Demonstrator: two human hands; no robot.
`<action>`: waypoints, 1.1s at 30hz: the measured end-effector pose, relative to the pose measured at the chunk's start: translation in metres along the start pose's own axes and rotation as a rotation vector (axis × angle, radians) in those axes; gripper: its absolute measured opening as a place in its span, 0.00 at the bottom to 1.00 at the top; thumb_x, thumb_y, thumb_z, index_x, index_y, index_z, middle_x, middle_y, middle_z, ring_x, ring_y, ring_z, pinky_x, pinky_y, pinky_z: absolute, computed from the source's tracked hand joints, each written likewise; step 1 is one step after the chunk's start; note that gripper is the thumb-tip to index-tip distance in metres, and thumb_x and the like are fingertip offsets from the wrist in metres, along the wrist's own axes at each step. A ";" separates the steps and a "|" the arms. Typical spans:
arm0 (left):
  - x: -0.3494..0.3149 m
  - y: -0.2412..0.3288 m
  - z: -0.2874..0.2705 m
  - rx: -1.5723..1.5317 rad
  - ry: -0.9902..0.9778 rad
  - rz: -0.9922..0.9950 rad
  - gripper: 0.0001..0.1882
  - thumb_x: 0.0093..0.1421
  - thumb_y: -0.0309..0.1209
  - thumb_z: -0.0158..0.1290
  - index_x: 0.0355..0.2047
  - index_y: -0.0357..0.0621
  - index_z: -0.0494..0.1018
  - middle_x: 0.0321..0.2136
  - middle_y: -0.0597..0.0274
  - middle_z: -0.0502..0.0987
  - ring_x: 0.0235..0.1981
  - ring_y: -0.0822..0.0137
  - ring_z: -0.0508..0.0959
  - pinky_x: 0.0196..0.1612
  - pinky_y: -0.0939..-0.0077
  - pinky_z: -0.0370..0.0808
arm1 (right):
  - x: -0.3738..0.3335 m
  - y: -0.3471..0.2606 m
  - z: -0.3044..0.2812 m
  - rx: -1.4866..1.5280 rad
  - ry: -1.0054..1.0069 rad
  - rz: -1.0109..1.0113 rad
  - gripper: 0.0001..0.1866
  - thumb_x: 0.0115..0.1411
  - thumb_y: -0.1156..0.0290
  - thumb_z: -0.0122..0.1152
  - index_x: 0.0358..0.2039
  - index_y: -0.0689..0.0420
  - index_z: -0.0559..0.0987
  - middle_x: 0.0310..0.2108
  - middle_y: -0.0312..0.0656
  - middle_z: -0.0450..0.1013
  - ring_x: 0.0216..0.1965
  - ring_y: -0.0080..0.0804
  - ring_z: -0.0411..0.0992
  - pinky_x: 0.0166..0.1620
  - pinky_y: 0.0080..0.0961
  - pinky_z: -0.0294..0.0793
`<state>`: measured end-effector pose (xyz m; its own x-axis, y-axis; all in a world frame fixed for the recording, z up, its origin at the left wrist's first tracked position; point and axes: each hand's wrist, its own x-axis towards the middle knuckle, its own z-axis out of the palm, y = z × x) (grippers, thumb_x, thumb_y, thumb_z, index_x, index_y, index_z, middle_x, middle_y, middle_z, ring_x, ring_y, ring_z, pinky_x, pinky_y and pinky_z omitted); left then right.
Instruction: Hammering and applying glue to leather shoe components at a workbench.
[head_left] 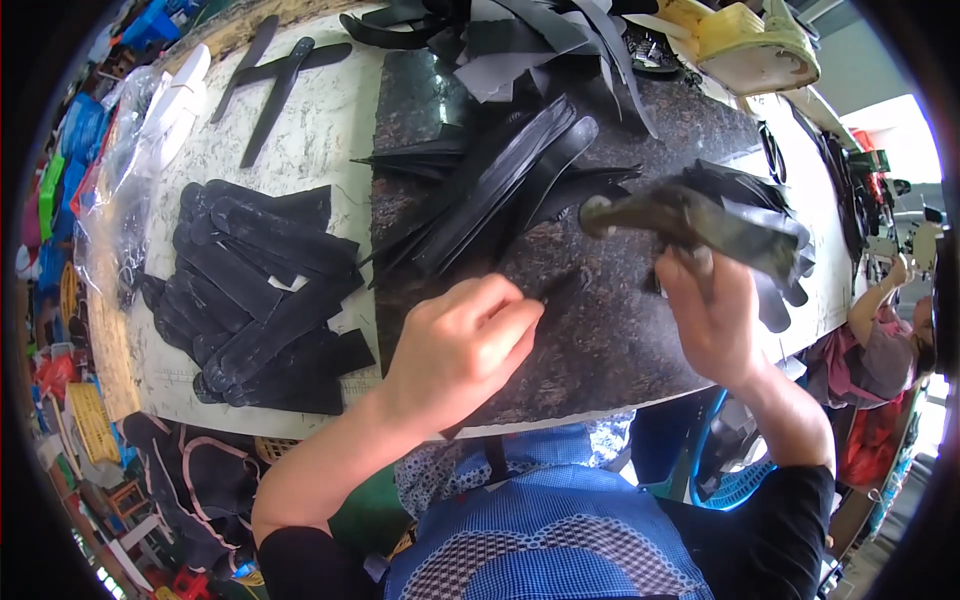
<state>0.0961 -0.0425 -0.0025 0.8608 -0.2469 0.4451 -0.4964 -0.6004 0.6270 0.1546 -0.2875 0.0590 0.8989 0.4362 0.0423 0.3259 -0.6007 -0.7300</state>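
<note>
My right hand [712, 315] is closed around the handle of a hammer [740, 230], raised over the right part of a dark stone slab [620, 350]. Motion smears the hammer's long curved head. Low over the slab's front, my left hand [465, 335] is closed in a pinch; a small dark sliver shows at its fingertips, too unclear to name. Just beyond it, long black strips [490, 185] lie stacked in a slanting bundle. Behind the hammer is another pile of black strips [735, 185], partly hidden.
Left of the slab, rounded black pieces [250, 290] are heaped on the white tabletop [310, 130]. Crossed black strips [285, 85] lie behind them. Black sheet scraps [530, 40] and a yellowish shoe-like form [750, 45] stand at the back. A person [875, 350] sits far right.
</note>
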 end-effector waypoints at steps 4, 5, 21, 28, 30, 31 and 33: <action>0.012 -0.001 -0.008 -0.007 -0.103 -0.030 0.10 0.51 0.20 0.65 0.34 0.38 0.81 0.29 0.62 0.78 0.29 0.59 0.81 0.33 0.67 0.78 | -0.022 0.019 0.006 -0.197 -0.198 -0.154 0.08 0.58 0.80 0.65 0.40 0.64 0.81 0.25 0.48 0.77 0.22 0.47 0.77 0.25 0.33 0.74; 0.011 -0.002 -0.018 -0.123 -0.219 -0.093 0.12 0.52 0.21 0.65 0.39 0.36 0.81 0.32 0.60 0.77 0.33 0.58 0.80 0.36 0.66 0.78 | -0.022 0.019 0.004 -0.126 -0.165 -0.125 0.08 0.59 0.79 0.65 0.40 0.64 0.81 0.25 0.48 0.77 0.22 0.46 0.77 0.25 0.32 0.74; -0.012 0.007 -0.042 -0.072 -0.289 -0.115 0.17 0.51 0.20 0.65 0.43 0.37 0.81 0.36 0.58 0.75 0.37 0.58 0.78 0.39 0.66 0.78 | -0.011 0.005 0.020 -0.093 -0.199 -0.376 0.12 0.62 0.73 0.65 0.44 0.61 0.77 0.24 0.47 0.75 0.19 0.40 0.76 0.22 0.34 0.74; -0.031 0.010 -0.044 -0.028 -0.238 -0.123 0.16 0.51 0.20 0.65 0.42 0.38 0.81 0.34 0.59 0.76 0.36 0.58 0.79 0.39 0.66 0.78 | -0.015 0.002 0.021 -0.076 -0.327 -0.284 0.13 0.61 0.70 0.67 0.43 0.62 0.76 0.23 0.48 0.75 0.19 0.43 0.77 0.22 0.33 0.74; -0.037 0.009 -0.044 -0.029 -0.203 -0.131 0.15 0.50 0.20 0.66 0.41 0.38 0.81 0.33 0.60 0.76 0.34 0.58 0.79 0.37 0.66 0.78 | -0.006 0.000 0.027 -0.032 -0.190 -0.221 0.12 0.62 0.71 0.66 0.43 0.62 0.77 0.23 0.48 0.75 0.20 0.42 0.78 0.23 0.33 0.75; -0.039 0.009 -0.043 -0.020 -0.192 -0.142 0.15 0.50 0.21 0.66 0.40 0.38 0.81 0.32 0.60 0.76 0.33 0.58 0.79 0.36 0.66 0.78 | -0.010 0.005 0.028 0.036 -0.235 -0.255 0.12 0.62 0.72 0.66 0.43 0.62 0.77 0.23 0.47 0.75 0.20 0.42 0.78 0.23 0.34 0.74; -0.042 0.009 -0.045 -0.009 -0.178 -0.163 0.14 0.50 0.21 0.67 0.39 0.38 0.81 0.31 0.61 0.76 0.32 0.58 0.79 0.36 0.66 0.78 | -0.015 0.006 0.028 0.048 -0.343 -0.386 0.11 0.61 0.76 0.66 0.43 0.62 0.77 0.25 0.47 0.76 0.20 0.42 0.78 0.23 0.33 0.75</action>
<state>0.0505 -0.0033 0.0136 0.9356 -0.2776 0.2182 -0.3493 -0.6371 0.6871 0.1346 -0.2787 0.0344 0.5654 0.8194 0.0951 0.5942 -0.3246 -0.7360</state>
